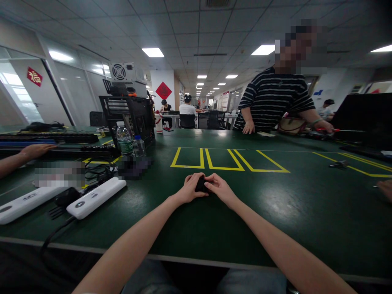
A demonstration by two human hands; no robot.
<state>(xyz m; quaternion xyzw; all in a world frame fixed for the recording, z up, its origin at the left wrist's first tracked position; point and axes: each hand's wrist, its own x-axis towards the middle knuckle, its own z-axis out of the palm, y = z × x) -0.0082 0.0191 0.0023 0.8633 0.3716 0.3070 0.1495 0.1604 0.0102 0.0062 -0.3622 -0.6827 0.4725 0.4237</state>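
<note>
Black object [201, 185] sits held between that person's left hand [190, 189] and right hand [221, 188]; left of and beyond their grip, a green-labelled plastic bottle [124, 139] bears lettering I can't read; farther leftward, a red diamond sign [34, 76] reads 福.

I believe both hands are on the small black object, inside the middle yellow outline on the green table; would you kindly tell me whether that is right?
Not quite: the left hand and right hand are both on the small black object, but the head view shows it outside the middle yellow outline on the green table, on its near side.
</note>
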